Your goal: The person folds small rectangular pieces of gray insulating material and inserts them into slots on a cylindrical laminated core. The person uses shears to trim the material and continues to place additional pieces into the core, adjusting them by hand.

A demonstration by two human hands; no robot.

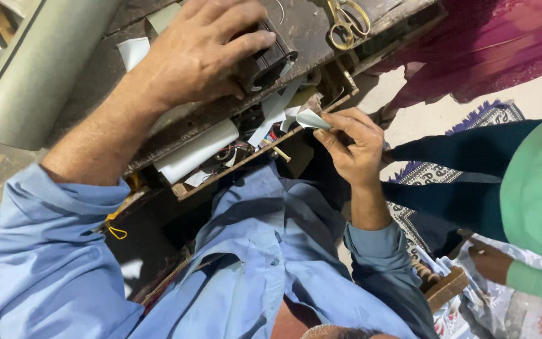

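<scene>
Gripping a dark, ridged block (pixel 268 53) on the worn surface (pixel 321 28), your left hand (pixel 199 53) curls closed over it while your right hand (pixel 352 147) pinches a pale paper slip (pixel 312 119) over the cluttered open drawer (pixel 233 154). A loosened pinch could drop the slip among the scraps; brass scissors (pixel 348 22) lie near the surface's edge.

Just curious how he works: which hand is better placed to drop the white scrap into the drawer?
Probably right: the right hand pinches the scrap at the edge of the drawer, while the left hand grips a dark block.
</scene>
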